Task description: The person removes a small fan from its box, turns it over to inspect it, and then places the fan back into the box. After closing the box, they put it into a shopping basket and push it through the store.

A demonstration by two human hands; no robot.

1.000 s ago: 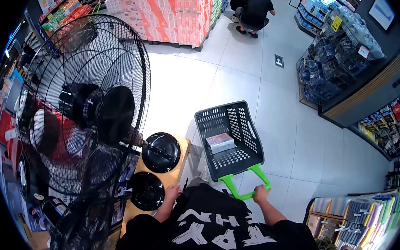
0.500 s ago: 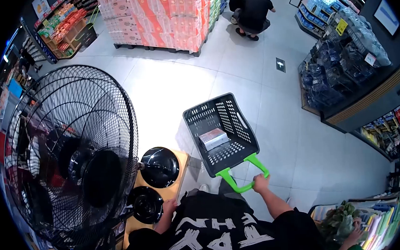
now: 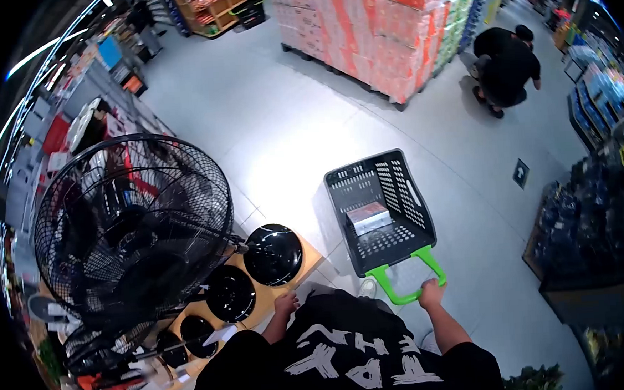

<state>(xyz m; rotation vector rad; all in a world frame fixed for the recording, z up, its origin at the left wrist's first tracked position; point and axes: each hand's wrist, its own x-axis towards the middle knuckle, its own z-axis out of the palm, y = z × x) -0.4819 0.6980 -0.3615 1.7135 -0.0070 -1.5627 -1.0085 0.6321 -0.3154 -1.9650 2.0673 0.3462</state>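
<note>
My right hand (image 3: 431, 293) is closed round the green handle (image 3: 398, 298) of a dark grey shopping basket (image 3: 420, 213). The basket stands tilted in front of me, its perforated sides showing. Inside it lies one small white box with a reddish, printed top (image 3: 369, 219). My left hand (image 3: 286, 304) hangs by my body with its fingers curled, and nothing shows in it. It is nearest to a wooden display stand (image 3: 310, 258) holding several glossy black pan-like rounds, such as the one at the far end (image 3: 273, 254).
A large black floor fan (image 3: 134, 227) rises over the stand on my left. Ahead is a pallet stack of pink and orange packs (image 3: 366, 34). A person in black (image 3: 508, 68) crouches beyond it at the right. Shelves with dark bagged goods (image 3: 585, 214) line the right side.
My view has turned left, so the pallet, crouching person and right shelves have shifted right. The basket has stayed in my right hand. More black rounds on the stand now show.
</note>
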